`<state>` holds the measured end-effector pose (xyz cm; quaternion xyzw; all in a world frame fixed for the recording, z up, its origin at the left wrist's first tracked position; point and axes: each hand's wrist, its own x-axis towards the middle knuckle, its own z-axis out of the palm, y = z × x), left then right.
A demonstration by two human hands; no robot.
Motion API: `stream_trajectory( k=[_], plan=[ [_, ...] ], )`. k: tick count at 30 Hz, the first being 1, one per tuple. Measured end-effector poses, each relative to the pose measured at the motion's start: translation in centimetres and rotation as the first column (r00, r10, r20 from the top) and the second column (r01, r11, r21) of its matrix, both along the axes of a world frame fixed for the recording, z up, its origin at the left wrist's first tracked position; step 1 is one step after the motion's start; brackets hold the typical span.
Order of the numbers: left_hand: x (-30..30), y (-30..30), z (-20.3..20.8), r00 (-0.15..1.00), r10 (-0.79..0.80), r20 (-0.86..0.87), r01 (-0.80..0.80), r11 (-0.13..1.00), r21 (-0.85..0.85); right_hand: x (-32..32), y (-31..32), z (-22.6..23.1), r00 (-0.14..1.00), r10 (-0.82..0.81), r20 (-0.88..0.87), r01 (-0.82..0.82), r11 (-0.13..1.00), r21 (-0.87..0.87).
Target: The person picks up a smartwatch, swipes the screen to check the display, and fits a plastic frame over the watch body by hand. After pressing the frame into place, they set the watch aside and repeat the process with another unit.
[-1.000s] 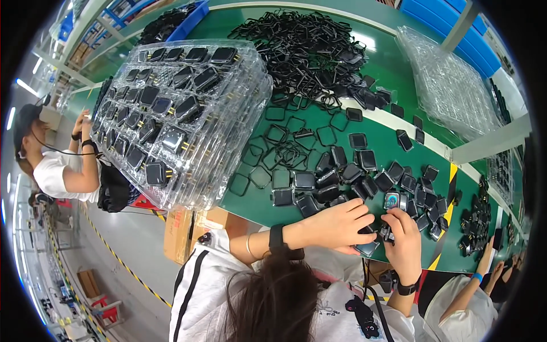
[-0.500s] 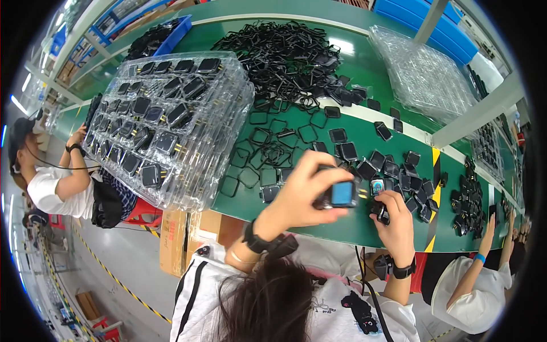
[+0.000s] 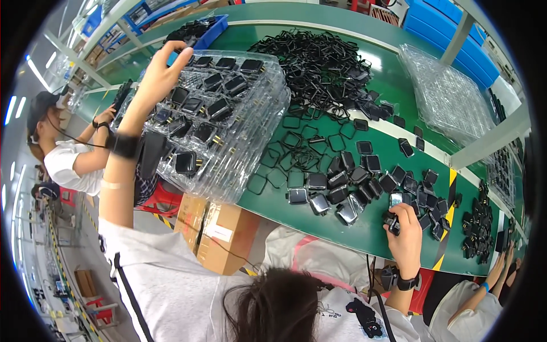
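My left hand (image 3: pixel 160 78) is stretched out over the far left corner of a clear plastic tray (image 3: pixel 250 114). Between its thumb and fingers shows a bluish bit of a smartwatch body (image 3: pixel 172 58), mostly hidden by the fingers. Black watch bodies with yellow tips, such as one watch body (image 3: pixel 186 163), sit in the tray's pockets. On the right, my right hand (image 3: pixel 407 236) closes around a black smartwatch (image 3: pixel 392 221) low over the green table. Just beyond its fingertips a lit watch screen (image 3: pixel 396 199) shows. Loose watch bodies (image 3: pixel 345 185) lie left of this hand.
A heap of black frames (image 3: pixel 319 68) lies at the back, with a blue bin (image 3: pixel 212 31) to its left. Empty clear trays (image 3: pixel 444 91) are stacked at the back right by a metal post (image 3: pixel 490 137). Co-workers sit on both sides; a carton (image 3: pixel 225 233) stands below the table.
My left hand has swung from the middle of the table to the tray's far left corner, carrying the blue-faced smartwatch. The right hand stays almost in place, and the view has shifted slightly.
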<state>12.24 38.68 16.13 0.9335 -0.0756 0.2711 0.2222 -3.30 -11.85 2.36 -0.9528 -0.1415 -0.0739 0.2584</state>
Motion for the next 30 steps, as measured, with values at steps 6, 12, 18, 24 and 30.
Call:
stream_trajectory(
  k=[6,12,18,24,30],
  plan=[
    [6.7,3.9,-4.6,0.855,0.374,-0.36,-0.307,0.924,0.23,-0.2,-0.1,0.1,1.0,-0.031,0.001,0.031,0.999,-0.032],
    [6.1,4.6,-3.1,0.756,0.327,-0.567,-0.333,0.938,0.097,0.0,0.1,-0.2,0.999,-0.043,-0.006,0.043,0.999,-0.023],
    [5.6,11.2,-0.9,0.803,0.222,-0.553,-0.366,0.916,-0.163,0.2,0.4,-0.2,0.997,-0.072,-0.008,0.072,0.997,-0.031],
    [5.8,21.7,-0.9,0.77,0.335,-0.543,-0.466,0.876,-0.122,0.3,0.7,-0.3,0.993,-0.114,-0.012,0.114,0.993,0.006],
    [7.5,23.8,-2.7,0.783,0.411,-0.466,-0.145,0.851,0.505,0.6,1.2,0.0,0.982,-0.182,-0.055,0.183,0.983,0.02]
  ],
)
